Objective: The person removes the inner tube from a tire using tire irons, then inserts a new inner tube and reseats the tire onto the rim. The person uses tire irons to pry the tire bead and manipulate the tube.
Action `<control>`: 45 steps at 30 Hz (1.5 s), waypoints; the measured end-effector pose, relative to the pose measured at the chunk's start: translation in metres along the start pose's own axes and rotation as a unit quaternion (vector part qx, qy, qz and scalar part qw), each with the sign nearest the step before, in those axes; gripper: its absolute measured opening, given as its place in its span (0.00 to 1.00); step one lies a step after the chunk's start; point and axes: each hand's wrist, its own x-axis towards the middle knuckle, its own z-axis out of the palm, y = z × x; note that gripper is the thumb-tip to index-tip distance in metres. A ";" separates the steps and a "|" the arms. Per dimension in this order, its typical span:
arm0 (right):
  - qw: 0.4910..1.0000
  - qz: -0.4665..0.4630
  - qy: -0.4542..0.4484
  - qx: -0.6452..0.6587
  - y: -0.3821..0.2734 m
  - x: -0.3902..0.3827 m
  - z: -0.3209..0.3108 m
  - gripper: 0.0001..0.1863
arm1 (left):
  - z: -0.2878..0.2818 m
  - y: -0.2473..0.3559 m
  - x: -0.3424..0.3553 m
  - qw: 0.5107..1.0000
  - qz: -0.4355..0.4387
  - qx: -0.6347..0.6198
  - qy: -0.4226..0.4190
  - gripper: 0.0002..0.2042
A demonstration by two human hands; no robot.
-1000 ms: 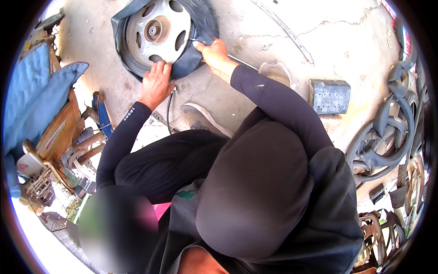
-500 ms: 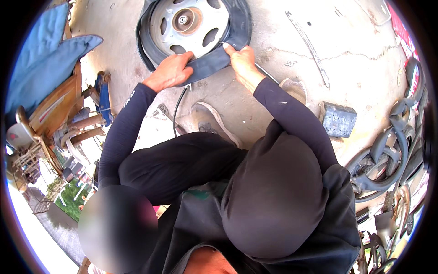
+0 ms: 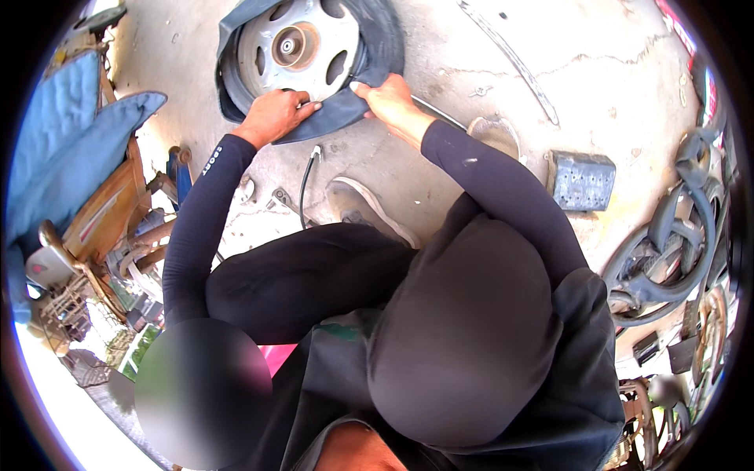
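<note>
A silver wheel (image 3: 334, 43) with a rusty hub lies flat on the floor in front of me. A black rubber tube or tyre (image 3: 385, 51) wraps around its rim; its near part is pulled out flat. My left hand (image 3: 275, 116) closes on the near-left edge of this rubber, thumb stretched along it. At the near right, my right hand (image 3: 393, 102) grips the rubber, thumb on top beside the rim. A thin metal rod (image 3: 440, 112) reaches out from beneath the right hand. Parts of the fingers are hidden under the rubber.
A black hose (image 3: 305, 184) with a metal end rises beside my shoe (image 3: 357, 206). On the right stand a dark box (image 3: 581, 181) and a pile of old tubes (image 3: 667, 259). A long strip (image 3: 518, 63) lies on the floor. Blue cloth (image 3: 59, 133) covers wooden furniture at left.
The view has shifted. Against the floor, the wheel has come nearer me and a little left. Both hands keep hold of the rubber and have moved slightly left and toward me with it.
</note>
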 end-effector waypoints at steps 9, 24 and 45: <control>0.997 0.008 0.016 0.071 0.019 0.013 -0.008 0.16 | -0.024 0.027 0.024 0.991 -0.014 0.078 -0.112 0.17; 0.993 -0.033 0.016 0.109 0.041 0.040 0.020 0.24 | -0.029 0.024 0.018 0.988 -0.091 0.000 -0.121 0.15; 0.997 -0.055 -0.045 0.006 0.019 0.010 -0.013 0.17 | -0.007 -0.008 0.014 0.987 -0.043 -0.102 -0.114 0.17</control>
